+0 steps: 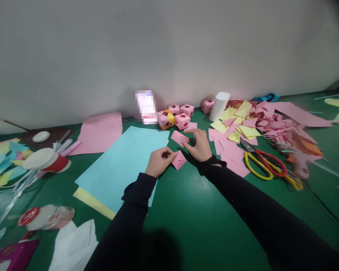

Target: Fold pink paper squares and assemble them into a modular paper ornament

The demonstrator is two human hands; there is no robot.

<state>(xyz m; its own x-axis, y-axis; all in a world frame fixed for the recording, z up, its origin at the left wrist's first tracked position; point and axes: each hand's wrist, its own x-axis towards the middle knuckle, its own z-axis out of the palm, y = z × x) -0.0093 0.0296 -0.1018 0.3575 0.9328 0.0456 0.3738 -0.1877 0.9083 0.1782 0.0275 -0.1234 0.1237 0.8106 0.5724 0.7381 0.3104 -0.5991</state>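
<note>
My left hand [159,162] pinches a small folded pink paper piece [180,162] with pointed corners between thumb and fingertips, low over the green table. My right hand [201,146] is just right of it, its thumb and index finger apart. The thumb tip is at the right end of a second folded pink paper piece [177,137], which lies just beyond the first one. Whether the thumb presses on that piece is hard to see. Left of my left hand lies a large light blue sheet [121,162], with a yellow sheet [94,203] partly under it.
Several pink paper balls [182,121] and a blurred-out lit screen [146,107] stand by the wall. A white cylinder [220,106], pink and yellow scraps [250,131], scissors [265,160] and a glue gun [301,163] are at right. A paper cup [46,160] and bottle [46,217] lie left.
</note>
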